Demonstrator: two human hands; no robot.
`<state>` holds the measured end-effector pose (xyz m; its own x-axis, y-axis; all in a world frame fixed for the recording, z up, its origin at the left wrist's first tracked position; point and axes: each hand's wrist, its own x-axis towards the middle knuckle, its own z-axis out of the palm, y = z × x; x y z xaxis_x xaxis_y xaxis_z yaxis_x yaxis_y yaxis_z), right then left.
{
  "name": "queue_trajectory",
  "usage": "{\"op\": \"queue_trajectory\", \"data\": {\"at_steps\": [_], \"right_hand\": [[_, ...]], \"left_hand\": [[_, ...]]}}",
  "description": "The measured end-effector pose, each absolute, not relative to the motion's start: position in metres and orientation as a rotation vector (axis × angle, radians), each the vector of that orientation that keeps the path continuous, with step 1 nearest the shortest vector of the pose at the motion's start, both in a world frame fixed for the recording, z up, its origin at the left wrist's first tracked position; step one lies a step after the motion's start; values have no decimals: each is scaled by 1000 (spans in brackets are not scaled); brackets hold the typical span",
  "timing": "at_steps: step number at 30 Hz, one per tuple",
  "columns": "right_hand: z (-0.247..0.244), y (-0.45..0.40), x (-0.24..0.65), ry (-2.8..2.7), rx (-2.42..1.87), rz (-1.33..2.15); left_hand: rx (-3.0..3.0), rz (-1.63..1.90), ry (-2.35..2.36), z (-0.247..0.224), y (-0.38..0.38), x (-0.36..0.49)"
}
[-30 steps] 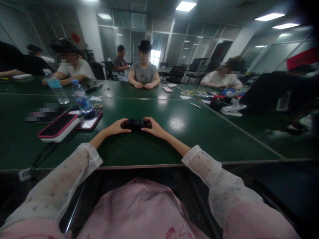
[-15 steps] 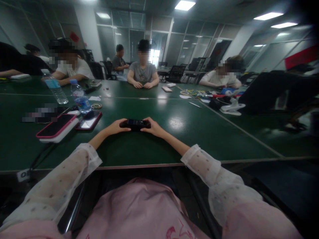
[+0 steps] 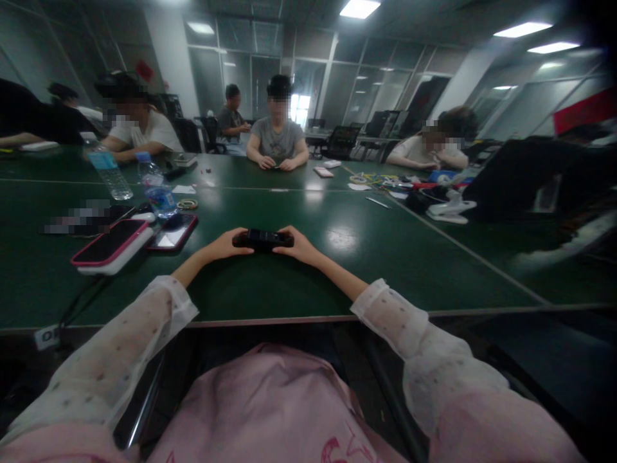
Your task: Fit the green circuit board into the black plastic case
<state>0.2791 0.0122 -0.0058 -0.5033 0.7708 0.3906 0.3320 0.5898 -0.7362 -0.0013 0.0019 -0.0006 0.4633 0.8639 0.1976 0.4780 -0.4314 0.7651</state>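
Both my hands grip a small black box-shaped device (image 3: 263, 239) by its two ends, just over the green table (image 3: 289, 289). My left hand (image 3: 231, 243) closes round its left end, with the thumb along the near side. At the other end my right hand (image 3: 295, 244) is closed in the same way. The device's top looks dark and glossy with faint pale marks; its exact kind is too dim to tell. The fingers behind it are mostly hidden.
To the left lie a pink-edged phone on a white block (image 3: 112, 245), another phone (image 3: 173, 232) and two water bottles (image 3: 158, 193). A pen (image 3: 378, 202), tangled cables (image 3: 373, 181) and a white clamp-like thing (image 3: 452, 209) lie at right. Several people sit around the table.
My hands and the black device stay almost where they were. The person at the right has raised a hand towards their head, and a pale blurred shape has moved at the far right edge.
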Motion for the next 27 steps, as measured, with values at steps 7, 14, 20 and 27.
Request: {"op": "queue_trajectory", "data": {"at_steps": [7,14,20,27], "right_hand": [[-2,10,279,-2142,-854,736],[-2,8,278,-2109,-868,740],[-3,9,279,-2098,-848,742],[-5,11,279,-2076,-826,751]], "left_hand": [[2132,755,1148,-2,5,-2],[2112,734,1140,3,1,-2],[2097,746,1115,6,-2,-1],[2099,739,1138,6,-2,-1]]}}
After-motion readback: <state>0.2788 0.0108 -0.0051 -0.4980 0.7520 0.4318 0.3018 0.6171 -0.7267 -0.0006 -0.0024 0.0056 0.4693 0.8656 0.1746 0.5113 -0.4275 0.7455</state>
